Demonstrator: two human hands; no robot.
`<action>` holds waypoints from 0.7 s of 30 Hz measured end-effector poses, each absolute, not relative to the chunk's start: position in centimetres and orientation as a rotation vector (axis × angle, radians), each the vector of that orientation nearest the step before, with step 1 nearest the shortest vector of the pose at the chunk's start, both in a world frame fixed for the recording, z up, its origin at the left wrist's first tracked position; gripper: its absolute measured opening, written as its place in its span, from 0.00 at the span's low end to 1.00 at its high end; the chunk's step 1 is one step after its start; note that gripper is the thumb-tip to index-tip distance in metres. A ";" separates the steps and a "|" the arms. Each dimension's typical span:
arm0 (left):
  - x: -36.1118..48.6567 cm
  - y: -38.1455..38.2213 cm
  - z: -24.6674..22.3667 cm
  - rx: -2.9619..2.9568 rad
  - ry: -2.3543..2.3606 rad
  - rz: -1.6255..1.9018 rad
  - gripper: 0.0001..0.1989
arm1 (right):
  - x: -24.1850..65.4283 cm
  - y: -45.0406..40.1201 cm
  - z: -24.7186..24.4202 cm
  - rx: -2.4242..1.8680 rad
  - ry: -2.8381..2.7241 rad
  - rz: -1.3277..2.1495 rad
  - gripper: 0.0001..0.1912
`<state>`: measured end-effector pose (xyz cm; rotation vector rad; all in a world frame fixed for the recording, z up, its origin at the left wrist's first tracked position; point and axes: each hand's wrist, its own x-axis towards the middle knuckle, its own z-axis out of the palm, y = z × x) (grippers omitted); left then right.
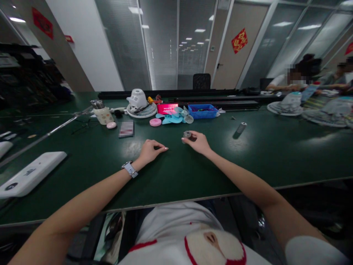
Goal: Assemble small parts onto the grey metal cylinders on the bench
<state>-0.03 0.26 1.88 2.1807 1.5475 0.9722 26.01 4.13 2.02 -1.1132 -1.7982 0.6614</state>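
Worktop (176, 180), dark green, pale front edge, bearing the following.

Right hand (199, 142): fingers clamped on a small grey cylindrical part (187, 134), held near the middle of the worktop, beyond and to the right of the left hand; its finer detail too small to read.

Left hand (150, 151): lowered over the worktop, thumb and index fingertips together; whether anything tiny sits between them cannot be told. Wristwatch (129, 169), pale strap, on that wrist.

Metal cylinder (242, 127), one, silver-grey — standing by itself to the right of the right hand, well apart from it.

Blurred card (126, 129), flat, beyond the left hand. Beside it, a small pink case (111, 125) and a patterned bottle (103, 115) with a metallic cap.

Far side, left to right: white fan housing (137, 98) upon a round grille (143, 112); pink disc (155, 122); lit red screen (167, 108); light-blue fan blades (173, 117) before it; blue tray (203, 114), small contents indistinct.

Far left: long white device (35, 174), lying flat.

Upper right: further fan parts (291, 104) — two people seated behind, faces blurred.
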 end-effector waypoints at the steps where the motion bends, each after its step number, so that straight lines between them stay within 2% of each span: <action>1: -0.1 0.4 1.5 2.183 1.533 0.938 0.12 | 27.6 5.4 2.1 -1.206 -1.741 0.591 0.22; 6: 0.0 0.4 1.1 2.102 1.535 1.026 0.16 | 36.7 10.0 2.7 -1.837 -1.516 0.153 0.20; 11: -0.1 0.4 1.3 1.810 1.642 1.198 0.18 | 41.7 11.0 3.2 -2.139 -1.429 0.090 0.18; 14: -0.1 0.7 1.1 1.677 1.649 1.302 0.17 | 42.2 11.0 3.4 -2.186 -1.406 0.153 0.19; 17: -0.2 1.0 0.8 1.598 1.613 1.415 0.13 | 40.4 10.0 3.8 -2.158 -1.371 0.013 0.32; 19: -0.2 1.1 0.7 1.574 1.617 1.447 0.12 | 37.4 8.5 4.0 -1.981 -1.450 -0.199 0.37; 21: -0.2 1.1 0.8 1.565 1.623 1.457 0.12 | 33.3 6.5 4.1 -1.670 -1.698 -0.275 0.34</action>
